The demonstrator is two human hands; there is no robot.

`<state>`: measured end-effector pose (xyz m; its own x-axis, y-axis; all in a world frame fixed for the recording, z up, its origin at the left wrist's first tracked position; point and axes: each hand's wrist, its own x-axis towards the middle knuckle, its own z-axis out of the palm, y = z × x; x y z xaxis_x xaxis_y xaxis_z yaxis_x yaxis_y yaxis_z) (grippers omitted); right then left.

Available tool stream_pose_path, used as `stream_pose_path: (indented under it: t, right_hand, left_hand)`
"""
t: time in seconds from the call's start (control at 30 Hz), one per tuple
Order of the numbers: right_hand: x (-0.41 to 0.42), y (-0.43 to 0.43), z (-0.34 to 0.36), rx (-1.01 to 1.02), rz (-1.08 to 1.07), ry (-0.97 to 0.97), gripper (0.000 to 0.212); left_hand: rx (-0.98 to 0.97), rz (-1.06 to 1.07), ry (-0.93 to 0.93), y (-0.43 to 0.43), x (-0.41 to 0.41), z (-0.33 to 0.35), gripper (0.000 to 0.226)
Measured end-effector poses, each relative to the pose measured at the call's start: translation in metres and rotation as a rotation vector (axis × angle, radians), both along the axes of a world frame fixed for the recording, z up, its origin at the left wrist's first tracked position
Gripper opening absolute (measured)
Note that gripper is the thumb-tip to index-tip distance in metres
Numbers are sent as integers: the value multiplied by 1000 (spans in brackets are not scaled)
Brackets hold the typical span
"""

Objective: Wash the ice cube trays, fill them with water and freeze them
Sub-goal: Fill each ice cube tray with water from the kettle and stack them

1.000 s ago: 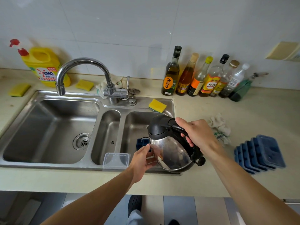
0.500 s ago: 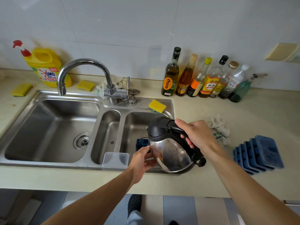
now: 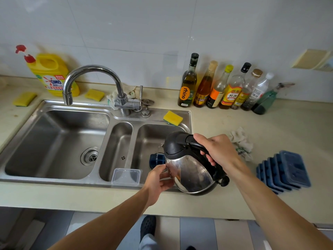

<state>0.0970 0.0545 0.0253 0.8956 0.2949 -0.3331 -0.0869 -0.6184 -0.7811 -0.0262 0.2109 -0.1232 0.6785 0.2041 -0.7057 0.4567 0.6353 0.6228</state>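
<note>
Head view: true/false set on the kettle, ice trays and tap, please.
The right hand grips the kettle by its handle. True.
The kettle stands upright. False: it is tilted over the right basin.
A blue ice tray is in that basin. True.
The tap spout is over the right basin. False: the tap reaches over the left basin.
The stack of blue trays sits in the left basin. False: the stack is on the counter.

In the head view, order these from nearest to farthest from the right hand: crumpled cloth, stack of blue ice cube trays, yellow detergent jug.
From the right hand:
1. crumpled cloth, just right of it
2. stack of blue ice cube trays, farther right
3. yellow detergent jug, far left by the wall
</note>
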Motion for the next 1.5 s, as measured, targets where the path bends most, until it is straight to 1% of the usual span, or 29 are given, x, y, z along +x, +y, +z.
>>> stream_pose_path:
  t: [0.5,1.0,1.5]
  right_hand:
    - [6,-10,3,-9,-1,-3,65]
    - [11,-22,5,-2,-11,-3,68]
    - [17,-28,9,-4,-67,1,67]
  left_hand:
    - [-4,-29,-6,-6,4,4,31]
    - [-66,-39,-12,-13,12,4,34]
    - [-47,-72,2,-14,27,-4,30]
